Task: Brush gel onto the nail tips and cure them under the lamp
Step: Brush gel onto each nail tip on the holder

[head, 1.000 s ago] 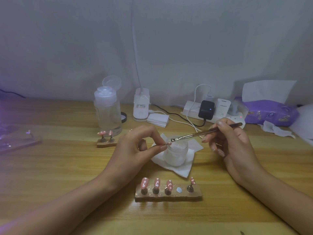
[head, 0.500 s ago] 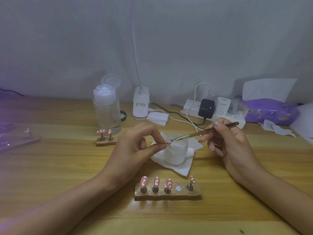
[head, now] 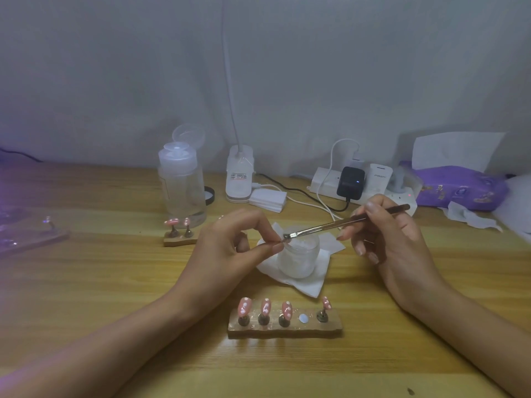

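Thumb and forefinger of the left hand (head: 230, 251) are pinched together on something tiny above the near rim of the frosted jar (head: 298, 257). It is too small and blurred to be sure, though it looks like a nail tip (head: 283, 240) on its stud. The right hand (head: 390, 239) grips a slim metal brush (head: 344, 222) like a pen, thumb and fingers curled round the handle, and the brush's tip meets the pinched piece.

The jar stands on a folded white wipe (head: 304, 282) on the wooden table (head: 115, 282). Nearer the person lies a wooden holder (head: 287, 330) carrying four pink tips (head: 244, 307) with white dots, upright on studs, plus one bare round spot (head: 303, 318) between the third and fourth. A smaller holder (head: 179, 241) with two more pink tips stands just in front of a clear pump bottle (head: 182, 188). At the back are a white lamp base (head: 240, 179), a power strip (head: 327, 182) and a purple tissue pack (head: 459, 186).
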